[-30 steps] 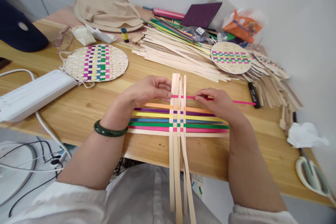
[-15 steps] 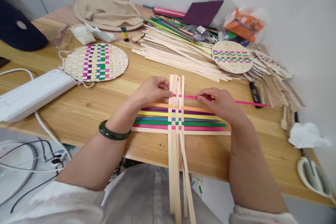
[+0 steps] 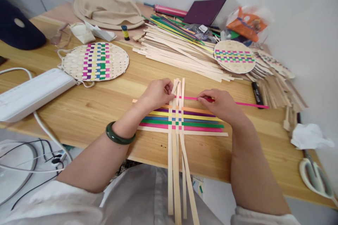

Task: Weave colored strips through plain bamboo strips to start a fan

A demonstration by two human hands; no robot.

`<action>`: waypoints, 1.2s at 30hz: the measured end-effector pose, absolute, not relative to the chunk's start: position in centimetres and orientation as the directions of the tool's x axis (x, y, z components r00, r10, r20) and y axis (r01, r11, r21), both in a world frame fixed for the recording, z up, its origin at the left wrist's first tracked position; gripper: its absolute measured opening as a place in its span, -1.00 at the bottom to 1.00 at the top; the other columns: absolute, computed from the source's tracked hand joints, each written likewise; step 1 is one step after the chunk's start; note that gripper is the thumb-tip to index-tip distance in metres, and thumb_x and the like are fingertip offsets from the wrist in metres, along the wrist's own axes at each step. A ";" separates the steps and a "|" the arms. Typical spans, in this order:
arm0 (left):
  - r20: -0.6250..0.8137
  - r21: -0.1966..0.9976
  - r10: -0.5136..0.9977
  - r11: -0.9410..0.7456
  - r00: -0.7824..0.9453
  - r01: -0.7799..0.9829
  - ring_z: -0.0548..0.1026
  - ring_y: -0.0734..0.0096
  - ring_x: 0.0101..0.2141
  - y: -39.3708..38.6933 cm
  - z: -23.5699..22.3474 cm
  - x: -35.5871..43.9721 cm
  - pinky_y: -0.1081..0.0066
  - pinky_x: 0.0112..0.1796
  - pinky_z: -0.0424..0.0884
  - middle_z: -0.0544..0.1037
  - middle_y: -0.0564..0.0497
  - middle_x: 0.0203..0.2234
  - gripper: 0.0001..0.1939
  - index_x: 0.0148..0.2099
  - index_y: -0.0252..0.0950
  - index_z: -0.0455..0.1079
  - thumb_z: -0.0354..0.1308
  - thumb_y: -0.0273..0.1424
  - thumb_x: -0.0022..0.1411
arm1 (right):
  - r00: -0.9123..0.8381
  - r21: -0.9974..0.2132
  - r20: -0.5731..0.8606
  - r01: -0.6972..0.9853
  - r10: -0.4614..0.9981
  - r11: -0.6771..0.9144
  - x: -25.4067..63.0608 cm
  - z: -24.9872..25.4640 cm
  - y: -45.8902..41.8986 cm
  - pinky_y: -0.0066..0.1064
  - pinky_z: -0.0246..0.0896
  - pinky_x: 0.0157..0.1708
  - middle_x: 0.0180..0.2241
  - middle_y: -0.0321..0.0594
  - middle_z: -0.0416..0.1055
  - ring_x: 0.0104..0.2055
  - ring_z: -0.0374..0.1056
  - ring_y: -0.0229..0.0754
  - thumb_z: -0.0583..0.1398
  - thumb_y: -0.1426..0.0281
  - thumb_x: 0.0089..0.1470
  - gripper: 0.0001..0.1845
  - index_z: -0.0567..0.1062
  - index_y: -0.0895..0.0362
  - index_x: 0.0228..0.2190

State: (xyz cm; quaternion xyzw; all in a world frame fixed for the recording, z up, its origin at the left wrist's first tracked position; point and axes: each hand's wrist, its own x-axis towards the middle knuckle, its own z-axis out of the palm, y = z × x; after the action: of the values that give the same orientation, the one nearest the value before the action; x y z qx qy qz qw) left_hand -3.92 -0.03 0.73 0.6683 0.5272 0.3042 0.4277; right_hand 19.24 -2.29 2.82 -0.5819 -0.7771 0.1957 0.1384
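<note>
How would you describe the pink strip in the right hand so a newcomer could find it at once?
On the wooden table, coloured strips cross pale strips that reach past the front edge. Beyond the orange strip, the right hand pinches a thin pink strip. The other pink strip lies nearer that edge; this one is the farthest from it of those crossing.

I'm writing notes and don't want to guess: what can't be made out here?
All in the head view:
Upper pink strip: part of its length is covered by the right hand; its left end can't be followed past the left hand.
Scissors: blades largely hidden by the tissue.
Cap and power strip: both cut off by the left edge.
Marker: lettering too small to read.
</note>
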 end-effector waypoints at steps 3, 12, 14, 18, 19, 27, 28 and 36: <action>-0.019 0.838 0.957 -0.144 0.291 0.526 0.39 0.51 -0.55 0.0 0.9 -4.1 0.53 -0.51 0.24 0.42 0.14 -0.62 -0.86 -0.46 -0.29 0.31 0.21 -0.57 -0.09 | -0.299 -0.467 -0.017 0.846 0.954 0.256 19.1 2.7 -2.3 -0.31 0.22 -0.31 -0.37 -0.19 0.56 -0.32 0.40 -0.13 0.12 0.31 0.06 -0.78 0.57 0.09 -0.42; -0.108 0.936 0.939 -0.015 0.326 0.353 0.38 0.52 -0.57 0.1 0.5 -4.3 0.53 -0.54 0.26 0.41 0.13 -0.62 -0.80 -0.48 -0.27 0.27 0.25 -0.54 -0.13 | -0.290 -0.524 -0.021 0.818 0.957 0.237 19.2 3.1 -2.4 -0.33 0.22 -0.33 -0.39 -0.23 0.56 -0.35 0.40 -0.15 0.14 0.30 0.06 -0.79 0.55 0.08 -0.45; -0.137 0.949 0.927 0.023 0.349 0.313 0.40 0.50 -0.56 0.1 0.6 -4.3 0.52 -0.52 0.28 0.43 0.11 -0.59 -0.82 -0.46 -0.28 0.29 0.25 -0.53 -0.11 | -0.285 -0.531 -0.015 0.814 0.958 0.234 19.2 3.3 -2.5 -0.32 0.22 -0.33 -0.40 -0.24 0.56 -0.35 0.41 -0.15 0.14 0.29 0.06 -0.79 0.55 0.08 -0.45; -0.129 0.964 0.914 0.023 0.385 0.266 0.43 0.47 -0.49 0.2 0.9 -4.4 0.48 -0.45 0.32 0.47 0.08 -0.52 -0.89 -0.41 -0.31 0.36 0.25 -0.48 -0.04 | -0.269 -0.529 0.000 0.817 0.963 0.228 19.3 3.3 -2.5 -0.32 0.20 -0.34 -0.41 -0.23 0.56 -0.37 0.40 -0.15 0.14 0.27 0.06 -0.77 0.55 0.08 -0.45; -0.107 0.955 0.918 -0.012 0.382 0.296 0.42 0.47 -0.48 0.2 0.9 -4.4 0.48 -0.43 0.31 0.47 0.08 -0.53 -0.90 -0.42 -0.31 0.37 0.25 -0.48 -0.04 | -0.267 -0.526 0.001 0.820 0.964 0.227 19.3 3.4 -2.5 -0.31 0.21 -0.34 -0.40 -0.22 0.57 -0.36 0.41 -0.14 0.14 0.27 0.06 -0.78 0.56 0.08 -0.45; 0.162 0.823 0.934 -0.306 0.318 0.479 0.40 0.45 -0.38 0.5 0.9 -4.3 0.44 -0.30 0.24 0.40 0.05 -0.49 -0.68 -0.53 -0.32 0.44 0.10 -0.30 0.23 | -0.343 -0.566 0.034 0.767 0.939 0.301 18.2 3.2 -2.6 -0.30 0.26 -0.24 -0.34 -0.22 0.58 -0.28 0.43 -0.11 0.13 0.31 0.08 -0.77 0.58 0.07 -0.42; 0.152 0.830 0.931 -0.303 0.332 0.469 0.39 0.45 -0.39 0.5 0.9 -4.3 0.45 -0.31 0.24 0.39 0.06 -0.51 -0.67 -0.54 -0.32 0.42 0.10 -0.29 0.23 | -0.360 -0.590 0.041 0.744 0.932 0.314 17.8 3.0 -2.6 -0.30 0.27 -0.23 -0.32 -0.22 0.58 -0.27 0.44 -0.12 0.13 0.32 0.09 -0.77 0.59 0.08 -0.41; 0.162 0.822 0.919 -0.327 0.359 0.467 0.41 0.44 -0.39 0.5 0.9 -4.6 0.44 -0.30 0.25 0.45 0.04 -0.49 -0.66 -0.49 -0.33 0.47 0.09 -0.25 0.23 | -0.405 -0.607 -0.055 0.739 0.913 0.291 17.8 2.5 -2.6 -0.29 0.29 -0.12 -0.16 -0.20 0.57 -0.16 0.45 -0.12 0.17 0.31 0.10 -0.75 0.57 0.08 -0.20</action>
State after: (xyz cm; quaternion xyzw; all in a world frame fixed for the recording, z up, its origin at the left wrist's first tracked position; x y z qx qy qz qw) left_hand -4.58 0.46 0.92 0.7471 0.4638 0.3248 0.3482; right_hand 17.82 -2.58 2.46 -0.5236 -0.7888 0.2832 0.1530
